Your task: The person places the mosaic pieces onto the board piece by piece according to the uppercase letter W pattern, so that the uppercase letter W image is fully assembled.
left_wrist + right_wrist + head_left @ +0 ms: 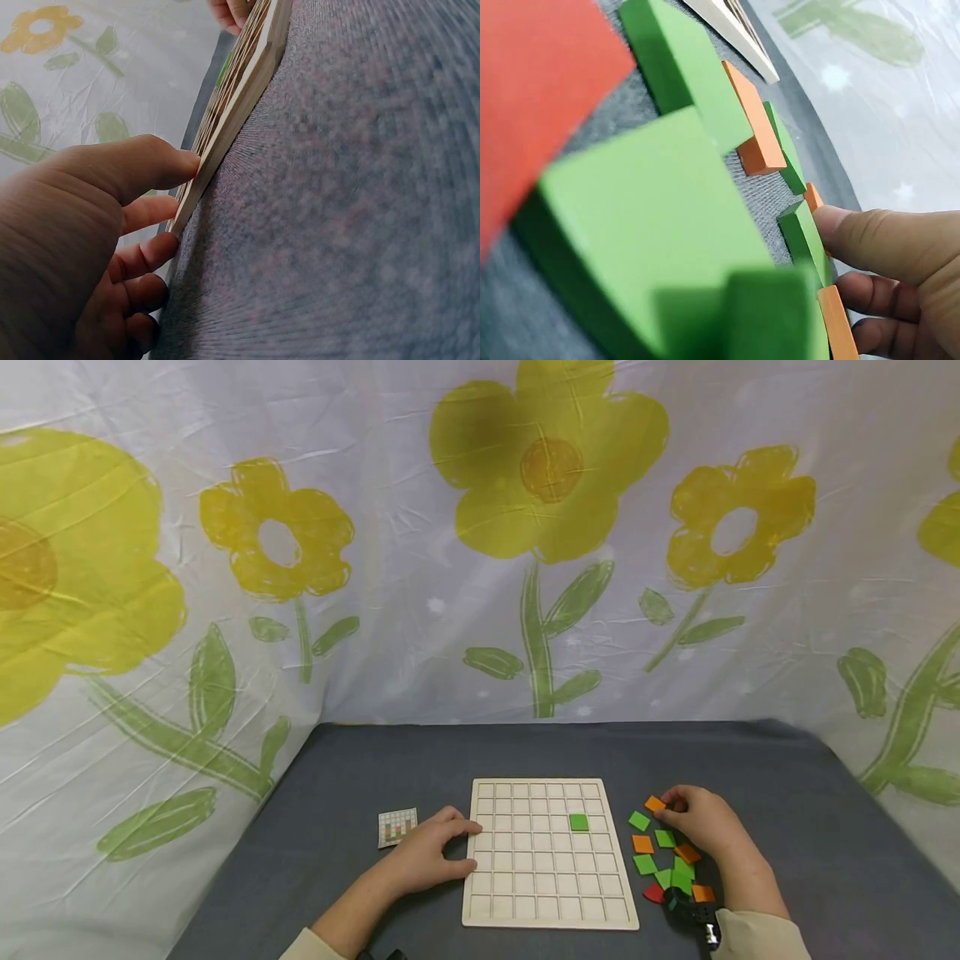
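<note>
A pale wooden board [551, 885] with a grid of square cells lies on the table, and one green tile [579, 822] sits in a cell right of centre. My left hand [427, 853] touches the board's left edge with thumb and fingertips spread along it; the wrist view shows the thumb [176, 166] on the rim. To the right of the board, my right hand [701, 817] pinches an orange square tile [655, 803] at the far end of a loose group of tiles. In the right wrist view the thumb covers part of that orange tile [813, 196].
Several green tiles [645, 864] and orange tiles [642, 844] lie scattered near the right hand, some overlapping. A red piece [653, 893] is among them, close to the black wrist camera [686, 910]. A small printed grid card [397, 827] lies behind the left hand.
</note>
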Tool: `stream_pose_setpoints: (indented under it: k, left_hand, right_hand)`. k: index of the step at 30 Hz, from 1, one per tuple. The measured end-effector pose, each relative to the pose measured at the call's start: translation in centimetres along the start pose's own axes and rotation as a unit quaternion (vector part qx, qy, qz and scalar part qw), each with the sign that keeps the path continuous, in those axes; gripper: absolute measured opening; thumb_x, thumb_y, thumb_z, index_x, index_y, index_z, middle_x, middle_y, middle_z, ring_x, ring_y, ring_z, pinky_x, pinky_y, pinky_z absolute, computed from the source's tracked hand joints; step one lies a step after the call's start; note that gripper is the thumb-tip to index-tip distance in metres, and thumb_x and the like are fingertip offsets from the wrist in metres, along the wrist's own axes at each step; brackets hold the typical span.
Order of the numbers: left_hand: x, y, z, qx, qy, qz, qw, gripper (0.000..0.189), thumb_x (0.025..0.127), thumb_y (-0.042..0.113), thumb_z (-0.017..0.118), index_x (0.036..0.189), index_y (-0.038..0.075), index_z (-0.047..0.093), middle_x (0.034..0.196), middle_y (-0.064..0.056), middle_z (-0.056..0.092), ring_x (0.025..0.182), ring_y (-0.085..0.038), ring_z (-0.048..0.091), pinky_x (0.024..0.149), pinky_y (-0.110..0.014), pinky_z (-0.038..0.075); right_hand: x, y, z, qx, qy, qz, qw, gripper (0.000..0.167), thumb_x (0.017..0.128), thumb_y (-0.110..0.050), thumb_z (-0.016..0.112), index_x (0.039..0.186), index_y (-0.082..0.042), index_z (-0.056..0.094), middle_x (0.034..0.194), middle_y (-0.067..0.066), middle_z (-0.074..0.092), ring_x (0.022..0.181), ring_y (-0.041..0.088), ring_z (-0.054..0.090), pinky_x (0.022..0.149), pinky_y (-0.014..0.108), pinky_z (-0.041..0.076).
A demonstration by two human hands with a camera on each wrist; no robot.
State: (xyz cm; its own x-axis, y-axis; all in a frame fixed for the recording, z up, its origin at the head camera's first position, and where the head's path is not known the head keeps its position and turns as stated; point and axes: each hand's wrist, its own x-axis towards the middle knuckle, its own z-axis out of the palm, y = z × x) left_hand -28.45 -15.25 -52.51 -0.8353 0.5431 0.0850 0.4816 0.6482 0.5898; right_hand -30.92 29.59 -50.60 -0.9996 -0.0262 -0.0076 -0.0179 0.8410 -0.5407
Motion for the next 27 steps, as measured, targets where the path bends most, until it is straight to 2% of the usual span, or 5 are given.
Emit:
stream_pose_setpoints:
  k: [9, 19, 27]
  left_hand:
    - [0.0, 0.2, 0.0, -0.001, -0.001, -0.001, 1.0, 0.046, 0.092, 0.033, 0.077, 0.134, 0.018, 0.067, 0.115, 0.006, 0.055, 0.094, -0.009, 0.052, 0.082, -0.033, 0.046]
    - [0.0, 0.3, 0.0, -0.01, 0.001, 0.012, 0.9999, 0.046, 0.093, 0.034, 0.077, 0.134, 0.016, 0.067, 0.114, 0.005, 0.055, 0.094, -0.012, 0.053, 0.082, -0.035, 0.046]
    - [-0.1, 0.3, -0.2, -0.01, 0.003, 0.011, 0.9999, 0.046, 0.093, 0.034, 0.077, 0.134, 0.016, 0.067, 0.115, 0.005, 0.055, 0.096, -0.013, 0.054, 0.085, -0.037, 0.047]
  right_hand:
    - [-0.2, 0.1, -0.3, 0.018, -0.005, 0.011, 0.9998, 0.031, 0.094, -0.023, 0.075, 0.11, 0.002, 0.07, 0.09, 0.008, 0.062, 0.076, 0.023, 0.055, 0.069, 0.042, 0.048]
    - [-1.1, -0.9, -1.3, 0.063, 0.014, -0.031, 0.9974, 0.032, 0.095, -0.022, 0.075, 0.117, 0.002, 0.07, 0.094, 0.006, 0.061, 0.083, 0.024, 0.056, 0.07, 0.04, 0.048]
    - [-1.7, -3.4, -1.8, 0.089, -0.011, -0.066, 0.9938, 0.032, 0.096, -0.021, 0.075, 0.121, -0.002, 0.07, 0.097, 0.005, 0.06, 0.076, 0.022, 0.051, 0.063, 0.038, 0.045]
